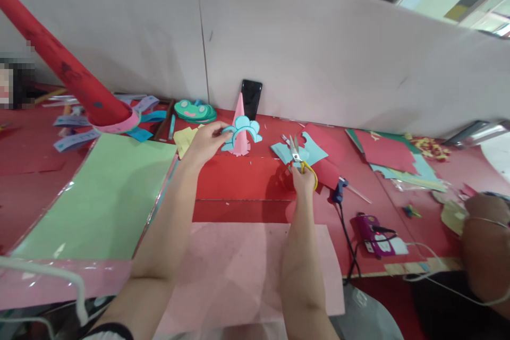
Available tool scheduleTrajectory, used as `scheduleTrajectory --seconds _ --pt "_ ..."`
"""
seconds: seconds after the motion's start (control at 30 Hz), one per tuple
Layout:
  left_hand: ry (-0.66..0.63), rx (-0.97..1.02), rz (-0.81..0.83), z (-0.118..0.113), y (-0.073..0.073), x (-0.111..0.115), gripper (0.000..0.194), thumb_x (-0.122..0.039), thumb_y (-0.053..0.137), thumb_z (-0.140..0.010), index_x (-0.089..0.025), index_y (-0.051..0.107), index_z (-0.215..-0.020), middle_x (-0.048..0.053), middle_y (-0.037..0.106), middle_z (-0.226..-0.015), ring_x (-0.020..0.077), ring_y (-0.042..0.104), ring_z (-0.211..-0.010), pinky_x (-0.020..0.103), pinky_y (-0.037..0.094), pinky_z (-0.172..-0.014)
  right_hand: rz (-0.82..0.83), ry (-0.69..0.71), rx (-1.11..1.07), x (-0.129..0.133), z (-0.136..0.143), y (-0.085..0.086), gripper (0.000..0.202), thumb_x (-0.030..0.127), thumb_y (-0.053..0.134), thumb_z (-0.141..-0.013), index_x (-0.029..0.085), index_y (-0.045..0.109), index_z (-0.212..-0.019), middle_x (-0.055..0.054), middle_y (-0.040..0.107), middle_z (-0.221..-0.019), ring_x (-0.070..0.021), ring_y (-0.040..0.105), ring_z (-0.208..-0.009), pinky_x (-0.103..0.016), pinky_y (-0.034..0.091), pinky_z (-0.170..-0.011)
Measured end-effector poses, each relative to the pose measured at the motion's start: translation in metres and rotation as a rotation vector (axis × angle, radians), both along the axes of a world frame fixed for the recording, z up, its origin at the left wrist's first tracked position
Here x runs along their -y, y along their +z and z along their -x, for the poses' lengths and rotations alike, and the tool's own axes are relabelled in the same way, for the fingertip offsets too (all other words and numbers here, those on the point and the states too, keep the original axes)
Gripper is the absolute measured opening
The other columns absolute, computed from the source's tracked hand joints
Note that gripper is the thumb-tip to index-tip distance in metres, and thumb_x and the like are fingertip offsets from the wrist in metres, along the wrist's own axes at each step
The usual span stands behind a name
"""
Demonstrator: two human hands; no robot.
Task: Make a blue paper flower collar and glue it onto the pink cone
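Clearly, the light-blue paper cut-out (253,130), arched with scalloped lobes, is up in front of the pink paper cone (240,144); whether they touch, I cannot tell. The left hand (209,142) grips it by its left end, thumb and fingers closed in a pinch. The right hand (303,178) is closed on the handles of the scissors (295,156), one loop yellow; the blades stand somewhat apart and point away from the person, over a notched light-blue sheet (316,151).

Between the hands, which are well apart, runs a strip of red surface (239,178), and nearer the person a pale pink sheet (239,265) spreads under both forearms. Behind the cone, a black phone (252,98) stands tilted near the foot of the pale wall (326,64), which bounds the far side. Leftward lies a green sheet (99,196), its long edge beside the left forearm. Just right of the scissors are red paper (326,167) and a dark blue glue gun (339,190), with another person's arm (484,244) at the far right.
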State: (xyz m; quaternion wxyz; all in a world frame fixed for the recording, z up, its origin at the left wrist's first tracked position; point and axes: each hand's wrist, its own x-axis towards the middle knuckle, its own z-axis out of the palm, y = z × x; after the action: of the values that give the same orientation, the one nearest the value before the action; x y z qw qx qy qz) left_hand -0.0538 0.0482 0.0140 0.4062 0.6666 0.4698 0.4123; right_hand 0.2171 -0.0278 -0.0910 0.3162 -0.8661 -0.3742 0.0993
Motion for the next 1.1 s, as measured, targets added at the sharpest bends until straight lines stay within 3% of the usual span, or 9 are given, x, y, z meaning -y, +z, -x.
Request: scheduleTrajectory --seconds 0.1,0.23,0.33,0.37,0.4,0.5,0.63,0.87,1.1 --pt "0.006 0.031 0.008 0.003 -0.001 -0.001 0.017 -0.029 0.060 -0.073 -0.019 0.066 -0.085 0.002 0.068 -0.081 0.0156 0.061 -0.073 0.025 0.048 -0.063 0.068 0.001 -0.053 0.004 -0.004 0.012 0.024 0.031 0.046 -0.072 0.018 0.062 -0.061 -0.004 0.057 -0.056 -0.0212 0.055 -0.064 -0.032 0.044 -0.064" --pt "0.017 0.097 0.007 0.005 -0.004 -0.003 0.023 -0.024 0.063 -0.072 -0.020 0.066 -0.095 0.004 0.070 -0.094 0.0169 0.065 -0.084 0.024 0.051 -0.068 0.133 0.019 -0.070 0.001 0.000 0.038 0.017 0.025 0.055 -0.069 0.015 0.064 -0.058 -0.013 0.064 -0.067 -0.0268 0.062 -0.075 -0.040 0.045 -0.072" --pt "0.031 0.100 0.027 0.007 -0.004 -0.004 0.030 -0.024 0.063 -0.074 -0.020 0.065 -0.103 0.005 0.071 -0.097 0.0173 0.066 -0.084 0.024 0.052 -0.065 0.107 0.043 -0.079 -0.006 0.014 0.067 0.024 0.033 0.058 -0.073 0.013 0.071 -0.073 -0.017 0.069 -0.081 -0.0307 0.063 -0.087 -0.045 0.046 -0.078" --pt "0.044 0.097 0.031 0.007 -0.003 -0.004 0.030 -0.024 0.063 -0.074 -0.020 0.064 -0.105 0.005 0.071 -0.097 0.0174 0.066 -0.083 0.024 0.053 -0.064 0.028 0.065 -0.076 -0.008 0.021 0.076 0.029 0.036 0.054 -0.077 0.016 0.072 -0.088 -0.015 0.070 -0.094 -0.0280 0.063 -0.094 -0.044 0.046 -0.083" --pt "0.061 0.097 0.029 0.008 -0.003 -0.004 0.031 -0.024 0.063 -0.075 -0.020 0.064 -0.105 0.005 0.071 -0.096 0.0174 0.066 -0.083 0.024 0.053 -0.064 -0.183 0.122 -0.111 -0.010 0.030 0.085 0.033 0.036 0.053 -0.079 0.016 0.071 -0.098 -0.014 0.069 -0.103 -0.0257 0.063 -0.099 -0.043 0.047 -0.086" --pt "0.085 0.108 0.017 0.009 -0.002 -0.004 0.029 -0.024 0.064 -0.075 -0.020 0.065 -0.104 0.004 0.071 -0.094 0.0172 0.067 -0.084 0.025 0.054 -0.067 -0.513 0.366 -0.357 -0.016 0.059 0.100 0.036 0.040 0.054 -0.081 0.018 0.069 -0.105 -0.009 0.070 -0.106 -0.0200 0.065 -0.098 -0.038 0.050 -0.088" --pt "0.053 0.103 0.036 0.007 -0.002 -0.003 0.027 -0.026 0.065 -0.076 -0.020 0.065 -0.102 0.004 0.071 -0.092 0.0172 0.067 -0.081 0.026 0.055 -0.067 -0.540 0.447 -0.511 -0.025 0.080 0.096 0.032 0.040 0.060 -0.078 0.019 0.070 -0.098 -0.007 0.071 -0.105 -0.0193 0.065 -0.101 -0.037 0.050 -0.090" --pt "-0.053 0.133 0.079 -0.004 -0.002 0.001 0.029 -0.031 0.066 -0.076 -0.020 0.064 -0.103 0.002 0.070 -0.084 0.0153 0.067 -0.074 0.026 0.055 -0.066 -0.468 0.533 -0.691 -0.028 0.071 0.087 0.032 0.037 0.068 -0.071 0.018 0.068 -0.096 -0.006 0.072 -0.098 -0.0192 0.067 -0.096 -0.038 0.051 -0.090" --pt "0.007 0.108 0.121 -0.009 0.002 0.004 0.024 -0.031 0.066 -0.076 -0.021 0.060 -0.097 -0.001 0.070 -0.077 0.0141 0.067 -0.068 0.023 0.053 -0.059 -0.459 0.524 -0.719 -0.026 0.070 0.090 0.032 0.035 0.071 -0.068 0.021 0.067 -0.096 -0.007 0.070 -0.101 -0.0197 0.065 -0.098 -0.038 0.049 -0.093"
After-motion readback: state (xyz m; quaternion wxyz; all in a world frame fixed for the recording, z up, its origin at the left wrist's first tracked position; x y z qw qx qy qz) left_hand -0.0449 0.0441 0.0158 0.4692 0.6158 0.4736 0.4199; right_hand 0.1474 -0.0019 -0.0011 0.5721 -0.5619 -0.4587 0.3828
